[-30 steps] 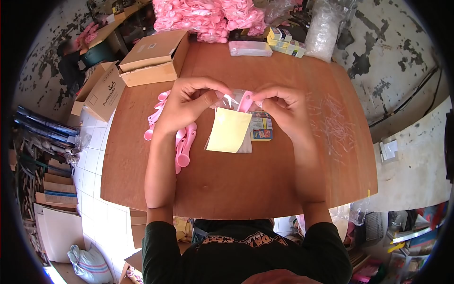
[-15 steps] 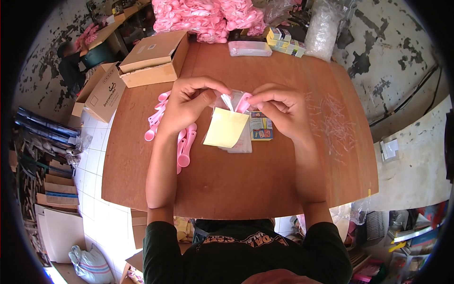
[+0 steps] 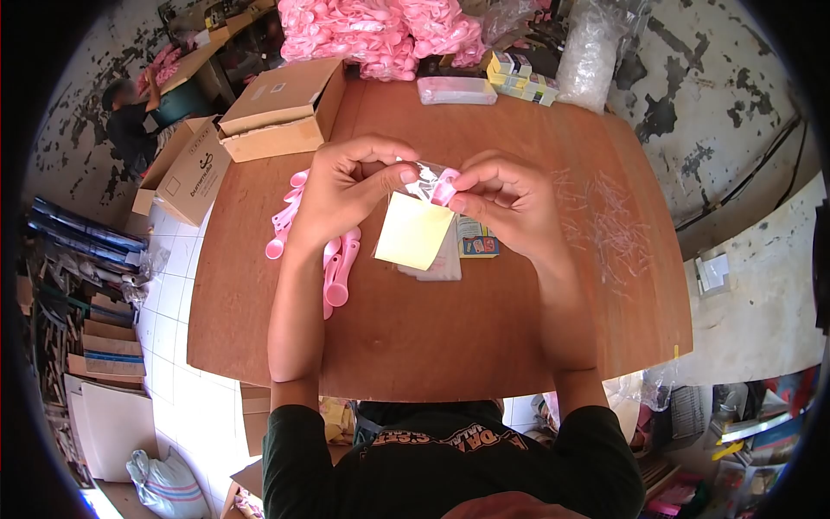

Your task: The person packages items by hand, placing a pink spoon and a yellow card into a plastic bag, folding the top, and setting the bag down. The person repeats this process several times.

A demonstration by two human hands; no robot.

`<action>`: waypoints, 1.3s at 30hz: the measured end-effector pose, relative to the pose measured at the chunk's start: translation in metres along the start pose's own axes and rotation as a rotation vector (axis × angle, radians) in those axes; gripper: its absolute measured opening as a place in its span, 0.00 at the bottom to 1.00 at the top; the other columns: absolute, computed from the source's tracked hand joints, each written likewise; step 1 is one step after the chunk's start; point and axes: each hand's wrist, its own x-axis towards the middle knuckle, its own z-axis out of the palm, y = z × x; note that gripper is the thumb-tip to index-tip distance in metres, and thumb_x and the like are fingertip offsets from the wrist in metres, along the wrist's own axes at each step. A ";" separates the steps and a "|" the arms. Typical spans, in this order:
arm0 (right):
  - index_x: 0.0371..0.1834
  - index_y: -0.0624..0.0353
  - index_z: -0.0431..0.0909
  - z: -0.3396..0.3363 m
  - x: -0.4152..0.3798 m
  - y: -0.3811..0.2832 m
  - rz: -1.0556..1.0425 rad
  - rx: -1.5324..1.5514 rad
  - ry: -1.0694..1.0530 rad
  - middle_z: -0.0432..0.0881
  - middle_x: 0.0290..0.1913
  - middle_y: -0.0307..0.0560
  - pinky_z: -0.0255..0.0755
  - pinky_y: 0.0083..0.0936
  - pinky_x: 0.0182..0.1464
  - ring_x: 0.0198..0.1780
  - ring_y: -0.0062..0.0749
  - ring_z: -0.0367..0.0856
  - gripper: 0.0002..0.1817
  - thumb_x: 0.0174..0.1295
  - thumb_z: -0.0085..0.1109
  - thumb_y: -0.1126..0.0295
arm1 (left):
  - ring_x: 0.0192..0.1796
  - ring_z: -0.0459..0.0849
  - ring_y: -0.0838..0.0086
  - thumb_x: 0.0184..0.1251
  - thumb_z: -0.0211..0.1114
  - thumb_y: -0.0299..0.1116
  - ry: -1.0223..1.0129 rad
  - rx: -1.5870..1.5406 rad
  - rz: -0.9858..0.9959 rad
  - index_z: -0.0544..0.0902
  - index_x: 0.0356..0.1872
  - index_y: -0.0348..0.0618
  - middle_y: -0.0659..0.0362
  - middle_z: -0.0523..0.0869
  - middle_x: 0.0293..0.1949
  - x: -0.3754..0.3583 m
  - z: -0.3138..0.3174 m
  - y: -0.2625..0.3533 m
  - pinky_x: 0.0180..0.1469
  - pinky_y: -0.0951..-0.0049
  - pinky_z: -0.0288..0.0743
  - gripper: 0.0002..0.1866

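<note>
Over the middle of the table, both hands hold a clear plastic bag (image 3: 423,182) with a yellow card (image 3: 413,232) at its lower part. A pink piece (image 3: 445,186), apparently a spoon handle, shows at its upper right. My left hand (image 3: 346,190) is closed, thumb and fingers pinching the bag's upper left edge. My right hand (image 3: 514,203) pinches the upper right, around the pink piece. Below lie flat clear bags (image 3: 443,265) and a small stack of printed cards (image 3: 478,246). Pink measuring spoons (image 3: 339,284) lie beside my left forearm.
A cardboard box (image 3: 281,108) stands at the back left. Behind are a heap of bagged pink spoons (image 3: 372,39), a clear container (image 3: 456,90) and card stacks (image 3: 521,80). Thin clear strips (image 3: 614,229) are scattered at right. Another person (image 3: 130,125) sits at far left.
My left thumb has moved right across the bag's top. My right thumb and fingers have closed further over the pink piece, and the bag's upper part looks more crumpled.
</note>
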 end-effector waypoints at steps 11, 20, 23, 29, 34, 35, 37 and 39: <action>0.39 0.65 0.80 0.015 -0.003 -0.006 -0.078 -0.212 0.046 0.82 0.40 0.45 0.78 0.20 0.42 0.40 0.24 0.83 0.07 0.58 0.66 0.81 | 0.23 0.73 0.86 0.76 0.59 0.40 0.291 0.276 0.002 0.79 0.27 0.38 0.65 0.79 0.21 0.001 0.036 -0.007 0.24 0.83 0.63 0.18; 0.36 0.64 0.77 0.040 -0.012 0.007 0.023 -0.261 0.267 0.81 0.27 0.46 0.73 0.23 0.28 0.26 0.25 0.81 0.14 0.65 0.64 0.62 | 0.17 0.70 0.86 0.73 0.62 0.34 0.506 0.339 0.220 0.75 0.18 0.37 0.63 0.75 0.13 -0.006 0.058 -0.014 0.19 0.78 0.61 0.21; 0.33 0.63 0.77 0.046 -0.014 0.010 -0.045 -0.374 0.277 0.79 0.22 0.47 0.71 0.25 0.24 0.21 0.29 0.79 0.16 0.66 0.63 0.60 | 0.17 0.69 0.86 0.74 0.61 0.34 0.515 0.313 0.241 0.75 0.19 0.36 0.63 0.75 0.13 -0.008 0.058 -0.015 0.19 0.79 0.61 0.20; 0.29 0.64 0.76 0.049 -0.013 0.003 -0.237 -0.510 0.302 0.81 0.23 0.49 0.71 0.28 0.22 0.20 0.36 0.80 0.16 0.66 0.64 0.61 | 0.18 0.68 0.87 0.75 0.60 0.34 0.512 0.279 0.265 0.75 0.20 0.37 0.65 0.74 0.14 -0.010 0.062 -0.015 0.20 0.80 0.60 0.20; 0.28 0.64 0.76 0.051 -0.014 0.002 -0.277 -0.557 0.319 0.82 0.24 0.50 0.72 0.31 0.22 0.21 0.38 0.82 0.16 0.66 0.63 0.62 | 0.19 0.67 0.88 0.76 0.59 0.35 0.508 0.242 0.288 0.74 0.20 0.38 0.66 0.73 0.14 -0.012 0.064 -0.017 0.20 0.80 0.60 0.20; 0.29 0.63 0.76 0.052 -0.015 0.002 -0.269 -0.567 0.323 0.82 0.24 0.50 0.72 0.31 0.22 0.21 0.38 0.82 0.15 0.67 0.63 0.63 | 0.19 0.67 0.88 0.76 0.59 0.34 0.492 0.233 0.280 0.73 0.20 0.38 0.66 0.74 0.15 -0.013 0.063 -0.018 0.20 0.80 0.60 0.20; 0.29 0.63 0.76 0.051 -0.015 0.002 -0.261 -0.576 0.328 0.82 0.24 0.50 0.72 0.31 0.22 0.21 0.39 0.82 0.14 0.67 0.62 0.63 | 0.20 0.68 0.88 0.76 0.59 0.34 0.475 0.224 0.271 0.73 0.20 0.38 0.66 0.74 0.16 -0.013 0.062 -0.019 0.20 0.80 0.61 0.20; 0.31 0.62 0.77 0.045 -0.014 0.002 -0.198 -0.588 0.348 0.82 0.24 0.49 0.71 0.32 0.22 0.20 0.40 0.81 0.12 0.68 0.61 0.64 | 0.25 0.72 0.88 0.75 0.61 0.34 0.398 0.113 0.213 0.75 0.27 0.37 0.65 0.78 0.22 -0.013 0.061 -0.019 0.24 0.82 0.65 0.15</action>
